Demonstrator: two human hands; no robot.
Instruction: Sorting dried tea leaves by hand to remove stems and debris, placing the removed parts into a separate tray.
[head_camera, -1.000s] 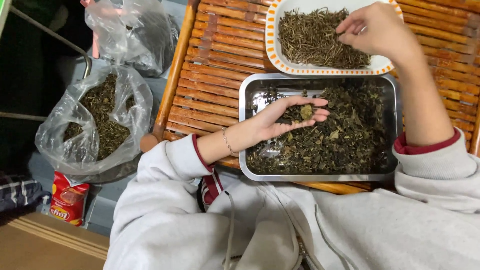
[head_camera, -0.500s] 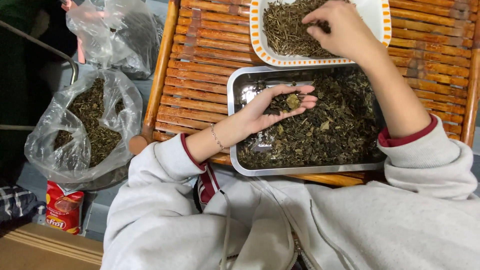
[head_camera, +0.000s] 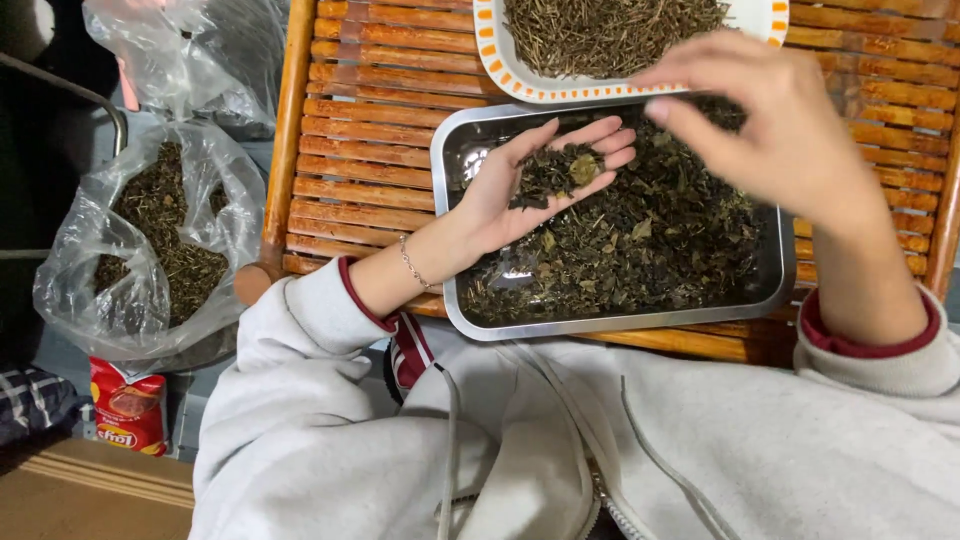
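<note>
My left hand (head_camera: 520, 185) lies palm up over the left part of a steel tray (head_camera: 455, 300), cupping a small heap of dried dark leaves (head_camera: 555, 170). The tray holds a bed of the same dried leaves (head_camera: 640, 250). My right hand (head_camera: 780, 130) hovers above the tray's right half with its fingers loosely spread, fingertips near the left hand's fingertips, nothing visibly held. Behind the tray stands a white dish with an orange-patterned rim (head_camera: 500, 70), filled with thin dried stems (head_camera: 610, 30).
Tray and dish rest on a slatted wooden table (head_camera: 370, 150). Left of it, on the floor, an open clear plastic bag (head_camera: 90, 290) holds dried leaves; another clear bag (head_camera: 190, 60) lies behind it. A red snack packet (head_camera: 128, 405) lies below.
My right hand has come back from the white dish to above the steel tray, close to the left hand. The left hand stays cupped with its leaves. The view shifted slightly.
</note>
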